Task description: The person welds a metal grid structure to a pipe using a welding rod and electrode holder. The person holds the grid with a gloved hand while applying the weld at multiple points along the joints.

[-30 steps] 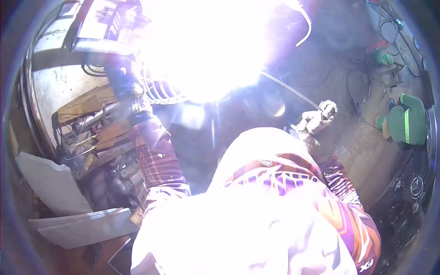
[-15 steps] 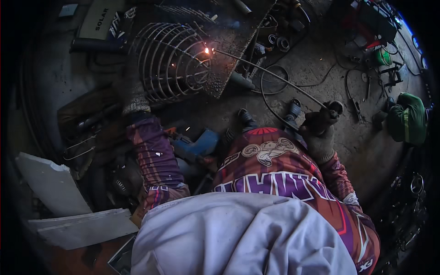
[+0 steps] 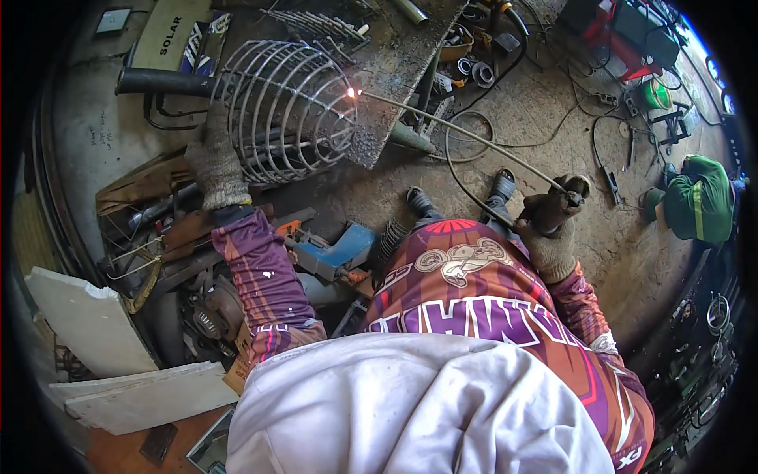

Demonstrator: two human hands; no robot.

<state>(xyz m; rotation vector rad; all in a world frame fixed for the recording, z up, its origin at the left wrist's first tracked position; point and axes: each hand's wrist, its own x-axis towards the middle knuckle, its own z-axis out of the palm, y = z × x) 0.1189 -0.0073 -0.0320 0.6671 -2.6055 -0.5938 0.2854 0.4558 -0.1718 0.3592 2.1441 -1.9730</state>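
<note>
A round-ended metal-bar cage point(image 3: 288, 118) lies on its side at the edge of a worn metal workbench point(image 3: 387, 95). My left hand point(image 3: 215, 162), in a knit glove, is closed on the cage's open rim at the left; its fingertips are partly hidden. In my right hand point(image 3: 553, 221), also gloved, is a welding electrode holder point(image 3: 575, 189). A long welding rod point(image 3: 474, 136) runs from it toward the upper left. Its tip meets a small bright glow at the cage's closed end, by the bench.
Several loose rods point(image 3: 320, 28) lie on the bench. Cables point(image 3: 505, 146) loop over the floor to the right. A blue tool point(image 3: 339, 251) and scrap metal lie below the cage. White boards point(image 3: 95, 324) lean at left. A person in green point(image 3: 699, 201) is at far right.
The view has brightened, and the glow at the rod's tip looks smaller. Rod tip and cage end appear slightly lower and farther left. My right hand stays nearly in place.
</note>
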